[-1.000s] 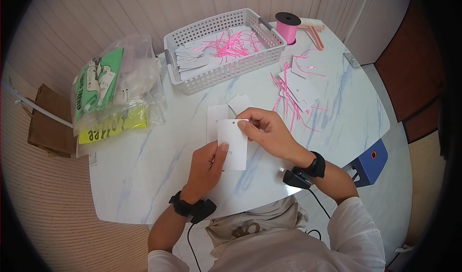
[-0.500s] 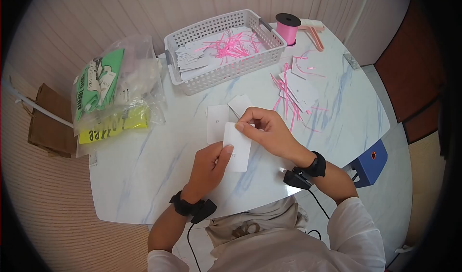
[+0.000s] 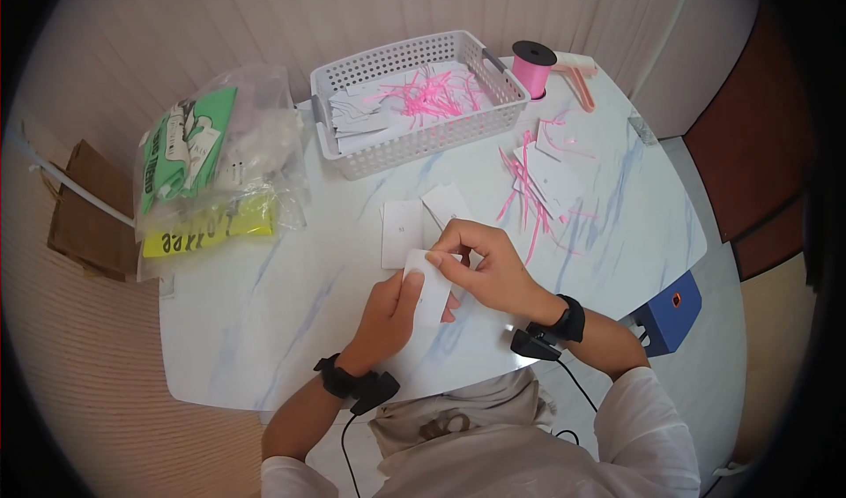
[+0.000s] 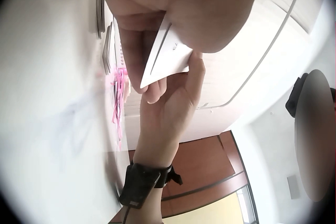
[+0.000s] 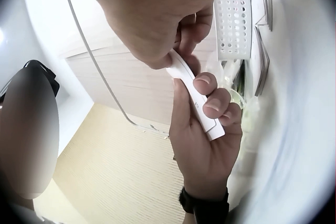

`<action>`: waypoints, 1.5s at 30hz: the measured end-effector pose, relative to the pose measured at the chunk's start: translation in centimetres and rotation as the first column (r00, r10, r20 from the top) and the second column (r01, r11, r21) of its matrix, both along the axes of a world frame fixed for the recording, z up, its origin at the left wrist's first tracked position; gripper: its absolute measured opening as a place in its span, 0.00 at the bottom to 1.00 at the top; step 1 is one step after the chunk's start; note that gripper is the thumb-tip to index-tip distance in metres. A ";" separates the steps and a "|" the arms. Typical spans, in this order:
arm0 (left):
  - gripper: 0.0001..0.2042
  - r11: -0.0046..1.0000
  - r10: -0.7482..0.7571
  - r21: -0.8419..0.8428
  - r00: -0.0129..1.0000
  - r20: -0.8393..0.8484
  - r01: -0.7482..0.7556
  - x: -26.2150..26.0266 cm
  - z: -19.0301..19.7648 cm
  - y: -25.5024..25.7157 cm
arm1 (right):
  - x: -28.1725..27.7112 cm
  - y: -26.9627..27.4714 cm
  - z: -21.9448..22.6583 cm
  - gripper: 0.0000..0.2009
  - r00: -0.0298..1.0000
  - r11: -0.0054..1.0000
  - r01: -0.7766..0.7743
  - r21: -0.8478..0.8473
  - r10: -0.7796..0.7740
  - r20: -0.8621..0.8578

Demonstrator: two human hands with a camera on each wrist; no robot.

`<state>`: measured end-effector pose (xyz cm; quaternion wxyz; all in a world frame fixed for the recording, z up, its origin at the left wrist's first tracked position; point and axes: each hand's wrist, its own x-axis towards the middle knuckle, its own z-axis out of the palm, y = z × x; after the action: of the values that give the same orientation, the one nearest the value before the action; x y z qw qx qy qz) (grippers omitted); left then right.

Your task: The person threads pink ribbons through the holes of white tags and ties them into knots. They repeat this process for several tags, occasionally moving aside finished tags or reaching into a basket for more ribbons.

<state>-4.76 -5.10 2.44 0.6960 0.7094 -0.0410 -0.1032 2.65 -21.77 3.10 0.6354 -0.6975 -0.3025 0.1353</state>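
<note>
Both hands hold a white card tag (image 3: 432,297) with a small printed number, above the table. My left hand (image 3: 384,315) grips its lower left part, thumb on the printed face and fingers behind; their tips show past the right edge. At the top end, my right hand (image 3: 489,269) pinches the tag between thumb and fingers, covering that end. In the right wrist view the tag (image 5: 190,88) shows a second edge near its lower end. Beyond the hands lie two small stacks of white tags, a left stack (image 3: 402,238) and a right stack (image 3: 445,204) partly behind my right hand.
A white perforated basket (image 3: 423,137) holds tags and pink ribbons. To its right stand a pink ribbon spool (image 3: 530,79) and a pink-handled tool (image 3: 582,90). Tags with pink ribbons (image 3: 555,182) lie at right. Clear plastic bags (image 3: 256,159) with green and yellow contents lie at left.
The tag's punched top end has gone under my right fingers, and the tag has tilted. My left fingertips have come out past its right edge. The head view has shifted slightly.
</note>
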 end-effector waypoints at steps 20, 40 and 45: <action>0.15 0.961 0.220 -0.200 0.964 0.146 -0.189 0.3 -0.5 0.7 | 30.4 14.3 4.5 0.13 0.662 0.391 0.305 -0.868 0.568 0.489; 0.18 0.966 0.192 -0.207 0.964 0.184 -0.153 0.8 -1.5 1.0 | 26.5 10.9 13.3 0.09 0.997 0.986 -0.070 -0.152 0.065 -0.036; 0.20 0.922 0.327 -0.277 0.927 0.185 -0.270 1.2 -0.6 1.6 | 19.7 5.8 12.3 0.08 0.936 0.954 -0.270 0.128 0.291 -0.196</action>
<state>-3.60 -3.51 1.87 0.7767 0.6225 -0.0238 0.0926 22.40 -15.96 15.41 0.6720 -0.5965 -0.3354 0.2832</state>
